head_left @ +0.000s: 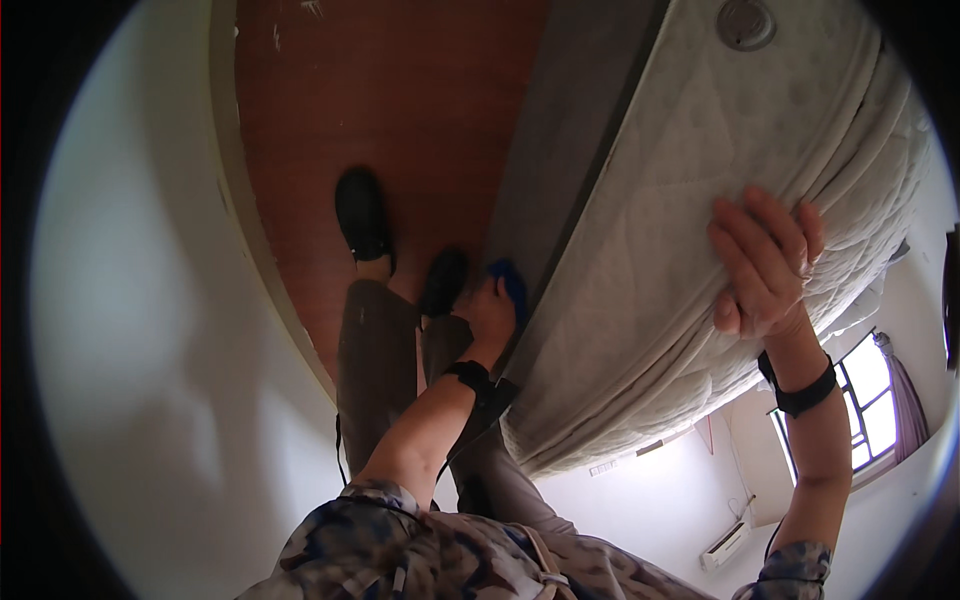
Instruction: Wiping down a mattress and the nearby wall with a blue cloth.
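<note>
My left hand (490,315) reaches down beside the bed and is closed on a blue cloth (511,283), which lies against the grey side panel of the bed frame (565,120). Much of the cloth is hidden by the hand and fingers. My right hand (765,265) rests on the pale quilted mattress (660,210), its fingers apart and slightly bent, with nothing in them. The mattress sits on the frame, and its cover is wrinkled along the right. Each wrist wears a black band.
A white wall (130,300) with a pale skirting (250,215) runs along the left. Between it and the bed lies a narrow reddish-brown floor (380,90), where my feet stand in dark shoes (362,210). A window (868,395) with a purple curtain (903,400) shows at lower right.
</note>
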`<state>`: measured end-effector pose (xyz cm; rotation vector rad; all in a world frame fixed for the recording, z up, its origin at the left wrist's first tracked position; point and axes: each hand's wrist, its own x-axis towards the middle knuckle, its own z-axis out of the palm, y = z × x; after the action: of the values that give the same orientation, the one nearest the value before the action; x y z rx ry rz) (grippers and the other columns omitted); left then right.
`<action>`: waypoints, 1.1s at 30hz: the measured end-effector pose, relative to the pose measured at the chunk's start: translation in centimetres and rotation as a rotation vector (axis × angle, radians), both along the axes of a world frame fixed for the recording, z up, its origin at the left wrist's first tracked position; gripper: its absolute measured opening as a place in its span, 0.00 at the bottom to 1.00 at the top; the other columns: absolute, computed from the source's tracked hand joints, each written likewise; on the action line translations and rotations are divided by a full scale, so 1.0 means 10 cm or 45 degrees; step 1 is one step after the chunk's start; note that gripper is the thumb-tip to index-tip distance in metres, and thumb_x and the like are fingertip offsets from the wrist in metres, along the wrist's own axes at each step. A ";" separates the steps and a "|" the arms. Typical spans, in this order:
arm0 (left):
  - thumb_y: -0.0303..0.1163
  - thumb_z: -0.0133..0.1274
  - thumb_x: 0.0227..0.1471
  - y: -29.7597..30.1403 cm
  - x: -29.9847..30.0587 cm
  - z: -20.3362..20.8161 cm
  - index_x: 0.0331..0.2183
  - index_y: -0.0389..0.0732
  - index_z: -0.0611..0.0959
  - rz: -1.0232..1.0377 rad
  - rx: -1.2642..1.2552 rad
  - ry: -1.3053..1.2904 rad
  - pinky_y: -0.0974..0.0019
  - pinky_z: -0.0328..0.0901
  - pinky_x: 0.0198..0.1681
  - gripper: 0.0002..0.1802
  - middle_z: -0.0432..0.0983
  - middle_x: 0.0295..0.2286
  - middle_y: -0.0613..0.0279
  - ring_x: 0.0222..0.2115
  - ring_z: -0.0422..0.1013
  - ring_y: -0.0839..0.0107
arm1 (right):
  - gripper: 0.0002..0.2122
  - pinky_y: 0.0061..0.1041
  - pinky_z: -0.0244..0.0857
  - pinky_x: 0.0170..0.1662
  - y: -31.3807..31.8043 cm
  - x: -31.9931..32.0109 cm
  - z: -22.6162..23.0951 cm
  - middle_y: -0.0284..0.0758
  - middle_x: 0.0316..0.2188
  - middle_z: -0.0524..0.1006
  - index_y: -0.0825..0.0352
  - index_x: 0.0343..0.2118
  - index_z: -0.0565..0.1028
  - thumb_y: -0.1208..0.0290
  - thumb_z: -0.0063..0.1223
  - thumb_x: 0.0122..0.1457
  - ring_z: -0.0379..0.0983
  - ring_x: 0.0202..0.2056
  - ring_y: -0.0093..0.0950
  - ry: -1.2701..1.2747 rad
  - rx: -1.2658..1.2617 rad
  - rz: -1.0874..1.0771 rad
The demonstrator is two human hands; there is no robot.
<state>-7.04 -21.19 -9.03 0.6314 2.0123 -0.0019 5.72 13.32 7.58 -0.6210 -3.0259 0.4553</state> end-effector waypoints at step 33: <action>0.36 0.55 0.51 1.32 -0.03 0.28 0.50 0.29 0.64 -0.259 0.347 -0.332 0.54 0.67 0.38 0.31 0.64 0.38 0.41 0.36 0.68 0.45 | 0.20 0.37 0.47 0.61 -0.18 0.19 -0.05 0.32 0.32 0.79 0.63 0.25 0.78 0.57 0.33 0.57 0.72 0.44 0.29 0.051 -0.027 -0.030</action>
<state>-7.31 -7.94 -6.27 0.9572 1.7032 0.2253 7.59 11.56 7.04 -0.6403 -2.9763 0.4936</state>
